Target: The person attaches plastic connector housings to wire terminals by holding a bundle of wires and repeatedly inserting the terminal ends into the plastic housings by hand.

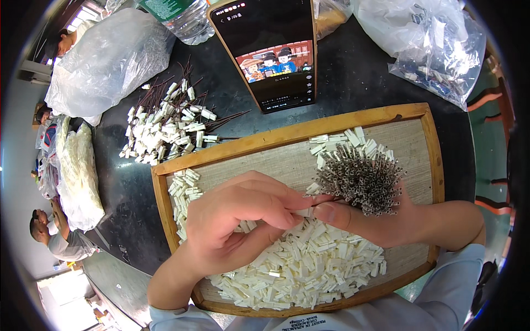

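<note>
A thick bundle of dark wires with crimped metal ends (361,179) is gripped in my right hand (381,226), its ends fanned up and toward me. My right thumb points left, against one thin brown wire (324,198). Closed in a pinch, my left hand (229,215) has a small white plastic connector housing (303,212) at its fingertips, meeting my right thumb. Whether the wire's end is inside that housing is hard to make out. Both hands are above a wood-framed tray (292,128), over a large heap of loose white connector housings (303,270).
Wired white connectors (171,124) lie piled on the black table (130,220), left of the tray. A phone (270,60) playing a video stands beyond it, beside a water bottle (190,25). Plastic bags (110,60) crowd the far edges. Other people (66,245) sit at left.
</note>
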`<control>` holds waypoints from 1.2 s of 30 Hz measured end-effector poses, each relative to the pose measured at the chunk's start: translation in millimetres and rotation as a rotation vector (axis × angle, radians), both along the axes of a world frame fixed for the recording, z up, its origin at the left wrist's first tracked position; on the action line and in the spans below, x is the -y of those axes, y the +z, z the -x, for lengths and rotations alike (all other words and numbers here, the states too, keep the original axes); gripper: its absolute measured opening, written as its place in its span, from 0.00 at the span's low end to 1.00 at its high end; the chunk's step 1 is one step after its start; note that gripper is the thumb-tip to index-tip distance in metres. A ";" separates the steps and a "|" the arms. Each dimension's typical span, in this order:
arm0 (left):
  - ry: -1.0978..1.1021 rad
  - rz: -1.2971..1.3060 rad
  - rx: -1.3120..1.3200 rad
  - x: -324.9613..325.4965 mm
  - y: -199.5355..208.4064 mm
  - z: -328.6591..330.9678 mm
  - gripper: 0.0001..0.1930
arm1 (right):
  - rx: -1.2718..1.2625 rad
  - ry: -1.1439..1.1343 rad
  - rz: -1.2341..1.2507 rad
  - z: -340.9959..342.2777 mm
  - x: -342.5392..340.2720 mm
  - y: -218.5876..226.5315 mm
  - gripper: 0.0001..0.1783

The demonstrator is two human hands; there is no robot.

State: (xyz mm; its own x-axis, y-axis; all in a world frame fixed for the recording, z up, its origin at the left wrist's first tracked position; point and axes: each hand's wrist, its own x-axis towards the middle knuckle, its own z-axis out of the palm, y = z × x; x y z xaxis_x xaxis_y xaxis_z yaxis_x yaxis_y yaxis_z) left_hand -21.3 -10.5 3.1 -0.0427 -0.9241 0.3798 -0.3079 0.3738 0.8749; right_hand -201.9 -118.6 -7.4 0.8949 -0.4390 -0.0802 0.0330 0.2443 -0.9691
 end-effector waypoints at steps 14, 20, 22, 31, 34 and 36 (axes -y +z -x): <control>0.149 -0.053 0.812 13.1 -6.0 5.4 0.19 | -0.078 -0.085 -0.288 0.5 2.1 4.3 0.05; -0.028 -0.046 0.981 20.3 -18.4 10.5 0.20 | -0.120 -0.127 -0.297 0.6 0.9 4.2 0.05; -0.016 -0.021 1.009 19.2 -17.9 9.4 0.20 | -0.121 -0.164 -0.277 -1.1 -1.2 6.2 0.04; 0.081 -0.001 1.130 3.4 -3.0 3.2 0.15 | -0.117 -0.187 -0.249 -1.8 1.4 4.2 0.04; 0.042 -0.121 1.083 6.6 -1.0 1.2 0.16 | -0.062 -0.081 -0.047 -0.3 4.8 0.5 0.05; 0.181 -0.054 0.861 4.5 -4.5 -4.2 0.15 | -0.066 -0.160 0.082 -0.9 2.3 1.0 0.05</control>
